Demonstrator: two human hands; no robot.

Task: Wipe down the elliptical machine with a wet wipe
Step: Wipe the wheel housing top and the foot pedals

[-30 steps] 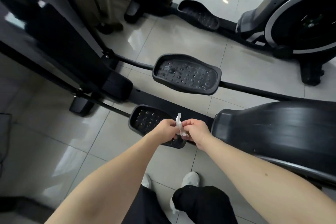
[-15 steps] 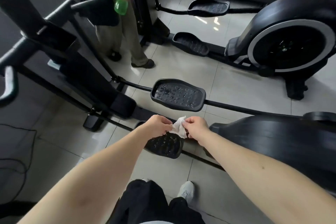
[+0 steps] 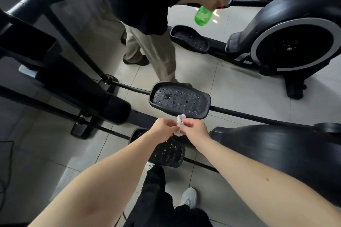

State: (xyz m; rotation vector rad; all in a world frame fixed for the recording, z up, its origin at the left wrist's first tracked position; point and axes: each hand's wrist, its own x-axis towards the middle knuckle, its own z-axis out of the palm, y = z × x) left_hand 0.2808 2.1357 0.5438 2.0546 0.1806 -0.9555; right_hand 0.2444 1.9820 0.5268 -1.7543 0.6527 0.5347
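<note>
Pinching a crumpled wet wipe (image 3: pixel 180 122) between fingertips of left hand (image 3: pixel 164 129) and right hand (image 3: pixel 195 131), in mid-air. Just beyond the fingers, the upper pedal (image 3: pixel 180 99), untouched. Might tear if tugged apart, or slip onto the lower pedal (image 3: pixel 168 150) beneath.

Most of wipe (image 3: pixel 180 122) hidden betw. fingers of left hand (image 3: pixel 163 130) & right hand (image 3: pixel 196 131); only crumpled ends show. Near pedal (image 3: pixel 168 153) part-covered by left forearm (image 3: pixel 110 171). Other person (image 3: pixel 140 2) cut off at top edge. Green bottle (image 3: pixel 203 16): top hidden in that person's grip. Black housing (image 3: pixel 276 153) runs off right edge.
</note>
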